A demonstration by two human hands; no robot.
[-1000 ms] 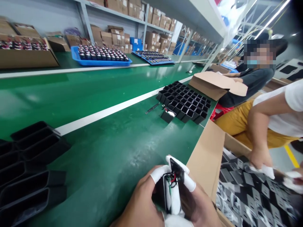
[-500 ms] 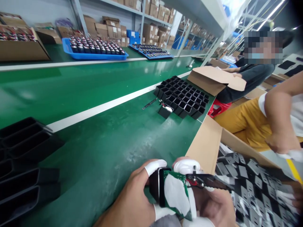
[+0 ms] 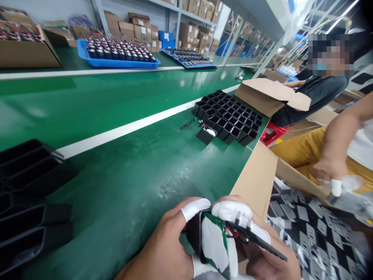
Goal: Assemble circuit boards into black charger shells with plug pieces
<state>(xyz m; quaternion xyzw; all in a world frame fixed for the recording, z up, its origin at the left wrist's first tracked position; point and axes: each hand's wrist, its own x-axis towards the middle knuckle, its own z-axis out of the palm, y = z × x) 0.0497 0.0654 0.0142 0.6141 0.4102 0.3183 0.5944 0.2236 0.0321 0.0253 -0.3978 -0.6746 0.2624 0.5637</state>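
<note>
At the bottom middle, both my hands wear white finger cots. My left hand [image 3: 166, 249] grips a small black housing [image 3: 194, 235] that carries a green circuit board with a white pad [image 3: 214, 241]. My right hand [image 3: 262, 249] pinches a flat black plate [image 3: 256, 239] joined to the board by short red wires. The assembly hangs just above the green bench edge, beside a cardboard carton [image 3: 256, 179].
The carton at right holds several black plates [image 3: 314, 233]. A co-worker's hand [image 3: 330, 171] reaches over it. Empty black housings [image 3: 230, 118] cluster mid-bench, with a single housing [image 3: 206, 134] and a metal tool [image 3: 186, 125] beside them. Black trays [image 3: 29, 194] at left. Blue trays [image 3: 116, 54] beyond the belt.
The black plate has tipped further down and right in my right hand. The co-worker's hand has dropped lower over the carton, holding something blurred. My view shifted slightly.
</note>
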